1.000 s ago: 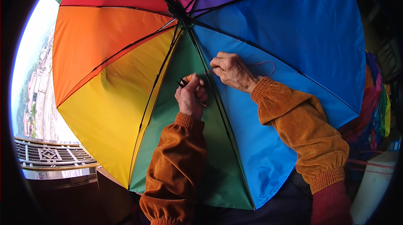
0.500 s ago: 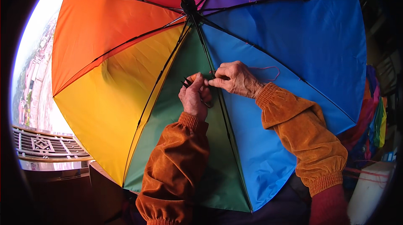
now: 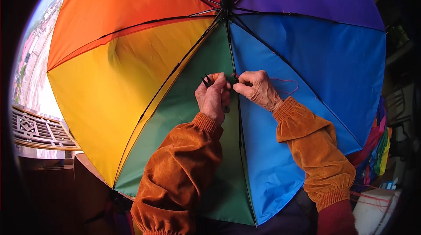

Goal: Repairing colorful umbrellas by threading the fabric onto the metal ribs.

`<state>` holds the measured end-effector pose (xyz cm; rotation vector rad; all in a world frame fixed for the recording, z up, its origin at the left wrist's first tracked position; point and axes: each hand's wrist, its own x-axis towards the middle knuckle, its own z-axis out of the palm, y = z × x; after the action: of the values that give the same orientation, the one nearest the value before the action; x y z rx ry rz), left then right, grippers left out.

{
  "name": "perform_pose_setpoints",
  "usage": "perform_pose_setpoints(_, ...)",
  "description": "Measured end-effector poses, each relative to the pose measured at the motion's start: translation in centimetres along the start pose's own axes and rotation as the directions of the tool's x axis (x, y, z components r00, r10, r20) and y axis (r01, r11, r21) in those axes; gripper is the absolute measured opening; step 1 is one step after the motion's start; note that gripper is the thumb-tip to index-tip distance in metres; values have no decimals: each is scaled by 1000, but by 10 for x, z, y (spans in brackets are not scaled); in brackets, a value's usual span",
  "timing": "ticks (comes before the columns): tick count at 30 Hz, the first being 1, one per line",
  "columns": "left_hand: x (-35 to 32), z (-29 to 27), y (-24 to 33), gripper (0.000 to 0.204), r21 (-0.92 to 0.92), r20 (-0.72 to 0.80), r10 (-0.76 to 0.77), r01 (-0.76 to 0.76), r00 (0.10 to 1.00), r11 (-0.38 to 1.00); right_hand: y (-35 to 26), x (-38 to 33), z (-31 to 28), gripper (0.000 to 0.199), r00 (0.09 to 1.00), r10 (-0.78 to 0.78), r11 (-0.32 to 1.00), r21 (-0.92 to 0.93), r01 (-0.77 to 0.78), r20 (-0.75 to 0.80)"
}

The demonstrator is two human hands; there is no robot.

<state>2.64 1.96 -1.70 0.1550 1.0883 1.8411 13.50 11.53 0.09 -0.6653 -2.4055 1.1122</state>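
Note:
An open rainbow umbrella (image 3: pixel 175 116) fills the view, its inner side and black ribs facing me. My left hand (image 3: pixel 212 97) is closed over the green panel around small black thread snips (image 3: pixel 206 81); their two pointed tips stick out on its left, and the rest is mostly hidden in the palm. My right hand (image 3: pixel 258 88) pinches at the black rib (image 3: pixel 232 55) between the green and blue panels. A thin red thread (image 3: pixel 294 87) loops out behind that hand over the blue cloth. Whether a needle is between the fingertips is too small to tell.
The umbrella's dark hub (image 3: pixel 227 1) is at the top, where the ribs meet. Left of the canopy is a metal railing (image 3: pixel 41 127) with a bright outdoor view beyond. On the right lie colourful folded cloth (image 3: pixel 380 149) and a white container (image 3: pixel 375 208) with red threads across it.
In the picture, the hub has shifted right and down, and both hands have shifted slightly right. The right fingers remain pinched at the rib, and the left hand still holds the snips.

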Motion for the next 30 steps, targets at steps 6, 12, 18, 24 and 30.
perform_pose_setpoints(6, -1, -5, -2, 9, -40, 8, -12, 13, 1000, 999, -8, -1, 2, 22, 999, 24, 1000, 0, -24, -42)
perform_pose_setpoints(12, 0, -4, -4, 10, -35, -13, 5, -5, 1000, 999, -6, 0, 2, 21, 999, -23, 998, -54, 21, -43)
perform_pose_setpoints(18, 0, -6, -5, 11, -67, -8, 9, -10, 1000, 998, -7, 1, 2, 21, 999, -20, 997, -72, 17, -33)
perform_pose_setpoints(24, 0, -4, -6, 10, -68, -33, -1, -2, 999, 998, -8, 0, 1, 20, 999, -17, 997, -71, 15, -31)
perform_pose_setpoints(30, -3, -4, -6, 10, -40, -18, 11, -11, 1000, 999, -9, 0, 2, 20, 1000, -9, 998, -67, 7, -28)
